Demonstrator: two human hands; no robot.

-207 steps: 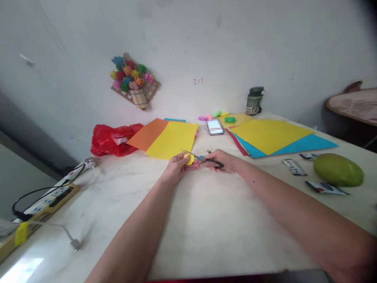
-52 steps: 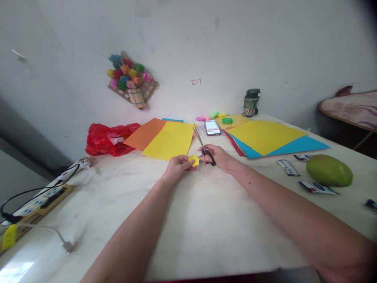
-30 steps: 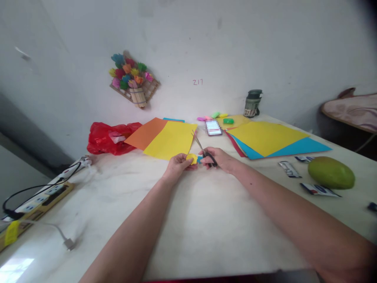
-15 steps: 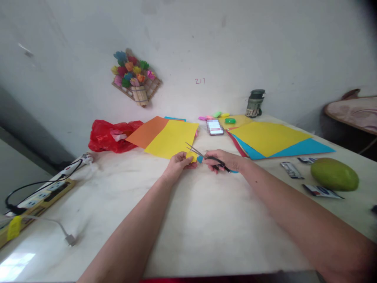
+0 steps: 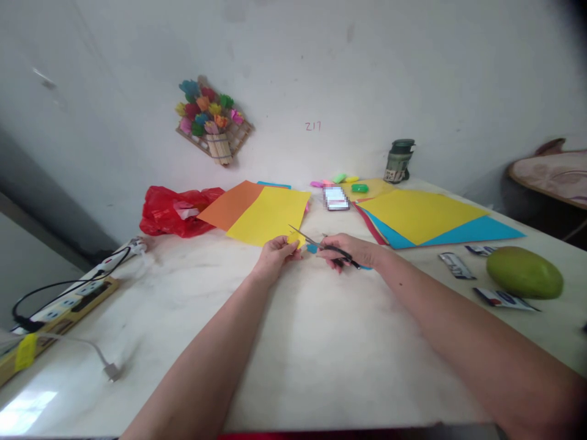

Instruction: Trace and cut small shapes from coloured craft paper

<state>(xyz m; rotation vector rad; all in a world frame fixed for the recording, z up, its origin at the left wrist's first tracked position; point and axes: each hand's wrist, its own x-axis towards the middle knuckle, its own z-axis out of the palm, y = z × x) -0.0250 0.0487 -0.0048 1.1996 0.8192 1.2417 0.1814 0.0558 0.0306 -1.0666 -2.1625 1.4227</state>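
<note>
Between the fingertips of my left hand (image 5: pixel 276 258) is a small piece of yellow paper (image 5: pixel 297 238). My right hand (image 5: pixel 351 249) is wrapped round the black handles of a pair of scissors (image 5: pixel 306 236). The scissor blades point left and lie across the yellow piece, close to my left fingertips. A small blue piece of paper (image 5: pixel 312 249) shows just below the blades, between the hands. Behind my left hand, a large yellow sheet (image 5: pixel 268 214) overlaps an orange sheet (image 5: pixel 233 205).
A red plastic bag (image 5: pixel 172 211) lies at the left, a power strip (image 5: pixel 68 305) nearer. A phone (image 5: pixel 335 198) lies behind the scissors. To the right are yellow and blue sheets (image 5: pixel 472 229), small packets (image 5: pixel 456 266) and a green mango-like fruit (image 5: pixel 523 272). A bottle (image 5: pixel 398 161) stands behind.
The scissor blades have drawn together over the yellow paper. My left fingers and the small yellow piece have shifted slightly. The rest of the table is unchanged.
</note>
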